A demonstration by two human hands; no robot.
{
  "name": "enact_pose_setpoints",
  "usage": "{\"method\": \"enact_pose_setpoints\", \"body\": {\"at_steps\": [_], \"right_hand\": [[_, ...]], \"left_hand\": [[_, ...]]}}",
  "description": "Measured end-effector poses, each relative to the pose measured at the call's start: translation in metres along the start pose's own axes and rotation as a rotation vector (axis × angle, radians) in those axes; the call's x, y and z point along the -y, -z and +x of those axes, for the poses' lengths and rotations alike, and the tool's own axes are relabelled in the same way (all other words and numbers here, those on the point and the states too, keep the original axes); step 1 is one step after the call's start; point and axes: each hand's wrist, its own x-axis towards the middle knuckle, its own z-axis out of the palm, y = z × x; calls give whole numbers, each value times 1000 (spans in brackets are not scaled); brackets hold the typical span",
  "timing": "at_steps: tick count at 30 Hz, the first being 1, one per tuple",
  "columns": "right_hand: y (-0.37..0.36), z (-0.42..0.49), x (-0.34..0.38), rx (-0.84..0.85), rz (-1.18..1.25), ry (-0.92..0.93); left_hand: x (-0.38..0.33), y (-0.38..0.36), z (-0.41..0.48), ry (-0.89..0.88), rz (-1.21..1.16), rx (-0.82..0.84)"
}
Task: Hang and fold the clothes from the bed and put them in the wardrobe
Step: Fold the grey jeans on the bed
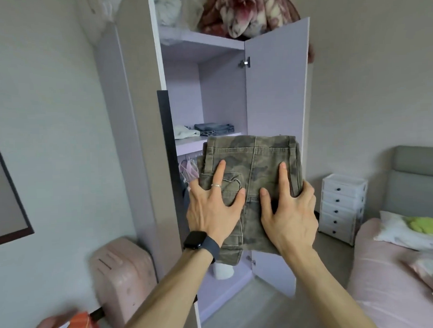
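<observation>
— Left hand (212, 208) and right hand (289, 210) clamp the folded camouflage cotton trousers (257, 162) by their sides, thumbs on top, before the open lilac wardrobe (277, 99).
— Loose lower layers may sag and unfold on the way to the lilac shelf (192, 143). Fingers underneath are hidden, and the hanging space below barely shows.

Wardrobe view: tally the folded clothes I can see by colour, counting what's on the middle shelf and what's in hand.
Camouflage green: 1, the camouflage trousers gripped by the left hand and right hand
Blue: 1, the denim pile on the middle shelf
White: 1, the white garment beside it
Total: 3
</observation>
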Motion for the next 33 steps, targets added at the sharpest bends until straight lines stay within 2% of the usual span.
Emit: {"method": "enact_pose_setpoints", "body": {"at_steps": [3,10,17,22,27,33], "right_hand": [[-26,43,3,-34,0,-15],[-122,137,-15,-69,54,5],[-268,273,-61,119,75,-3],[-376,376,-80,242,71,61],[-467,449,-76,348,51,125],[-565,543,-33,363,31,217]], "left_hand": [[-3,-21,46,-44,24,-44],[14,-104,141,-56,60,-30],[39,-253,270,77,183,118],[69,-355,369,181,194,139],[116,-427,446,292,221,165],[171,-470,564,343,212,144]]}}
